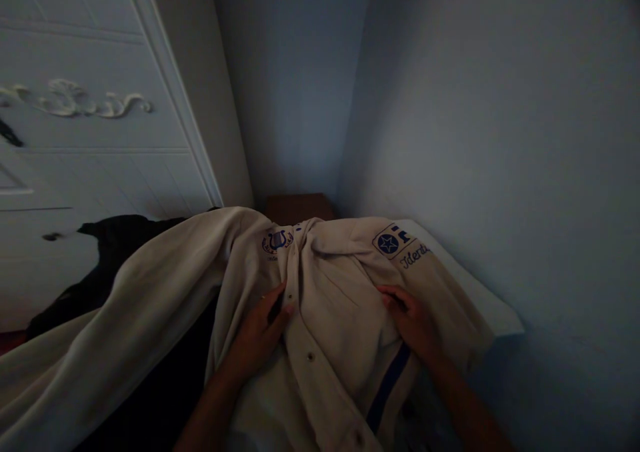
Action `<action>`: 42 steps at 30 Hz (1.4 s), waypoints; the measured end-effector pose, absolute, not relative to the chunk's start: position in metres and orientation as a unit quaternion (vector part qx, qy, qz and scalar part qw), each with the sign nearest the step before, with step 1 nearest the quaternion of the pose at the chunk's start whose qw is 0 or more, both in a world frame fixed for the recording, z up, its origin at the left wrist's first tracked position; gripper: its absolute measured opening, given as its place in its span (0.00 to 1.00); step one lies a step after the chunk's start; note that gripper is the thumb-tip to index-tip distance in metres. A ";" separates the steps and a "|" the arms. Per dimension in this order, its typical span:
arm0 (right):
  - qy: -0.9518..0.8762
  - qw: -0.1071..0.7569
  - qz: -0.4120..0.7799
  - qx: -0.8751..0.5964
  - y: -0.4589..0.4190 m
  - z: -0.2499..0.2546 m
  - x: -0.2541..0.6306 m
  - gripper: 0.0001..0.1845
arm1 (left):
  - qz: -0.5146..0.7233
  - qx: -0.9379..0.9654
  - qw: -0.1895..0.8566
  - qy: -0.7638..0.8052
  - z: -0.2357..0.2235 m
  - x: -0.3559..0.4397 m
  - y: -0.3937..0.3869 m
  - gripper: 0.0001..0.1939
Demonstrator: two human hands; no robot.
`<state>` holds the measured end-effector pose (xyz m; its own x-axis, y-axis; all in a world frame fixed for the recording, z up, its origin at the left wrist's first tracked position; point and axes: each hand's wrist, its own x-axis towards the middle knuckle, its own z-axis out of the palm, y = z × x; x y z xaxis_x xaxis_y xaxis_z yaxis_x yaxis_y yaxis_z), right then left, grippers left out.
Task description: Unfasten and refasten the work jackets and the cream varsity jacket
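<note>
1. In front of a room corner where grey-blue walls (pixel 500 139) meet, a beige jacket (pixel 345 305) lies spread across the middle and lower part of the view, directly under both hands.
2. The left hand (pixel 263 329) grasps the snap placket (pixel 310 355) at its edge, thumb and forefinger drawn together on the cloth.
3. The right hand (pixel 413 322) rests its curled fingertips on the jacket's front panel, near the patterned sleeve; whether it pinches the fabric or only touches it, I cannot tell.
4. Above the left hand sits a dark blue lyre emblem (pixel 277 240); above the right hand, a star patch (pixel 389 243) with lettering beside and beneath it. A blue stripe (pixel 387 385) runs below the right hand.
5. The other sleeve (pixel 165 259) stretches off to the lower left, near a black cloth (pixel 117 235).
6. Beyond the jacket stands a brown box (pixel 300 205); a white object (pixel 487 295) juts from under the fabric on the right.
7. At the upper left rises a white cabinet (pixel 100 52) bearing a scrolled ornament (pixel 65 102).
</note>
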<state>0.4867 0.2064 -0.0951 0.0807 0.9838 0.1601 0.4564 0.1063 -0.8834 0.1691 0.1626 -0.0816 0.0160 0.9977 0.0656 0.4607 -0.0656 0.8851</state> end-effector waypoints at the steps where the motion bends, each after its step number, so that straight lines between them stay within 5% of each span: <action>1: -0.586 0.445 0.317 -0.598 0.207 -0.096 0.489 0.20 | 0.388 0.619 0.351 0.585 -0.082 0.169 0.163 0.32; 10: -0.442 0.576 0.441 -0.528 0.212 -0.110 0.503 0.27 | 0.467 0.570 0.438 0.515 -0.085 0.171 0.168 0.36; 20: -0.592 0.460 0.353 -0.560 0.201 -0.093 0.497 0.24 | 0.512 0.499 0.497 0.491 -0.085 0.173 0.171 0.40; 28: -0.684 0.350 0.318 -0.555 0.200 -0.088 0.506 0.28 | 0.492 0.552 0.447 0.503 -0.087 0.172 0.174 0.34; 42: -0.512 0.433 0.592 -0.447 0.192 -0.087 0.557 0.33 | 0.478 0.588 0.396 0.518 -0.090 0.172 0.178 0.29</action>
<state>0.5574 0.1919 -0.0867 -0.2254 0.9704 -0.0867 -0.0550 -0.1015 -0.9933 0.1724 0.1776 -0.0904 0.0054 0.9883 0.1524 0.2302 -0.1495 0.9616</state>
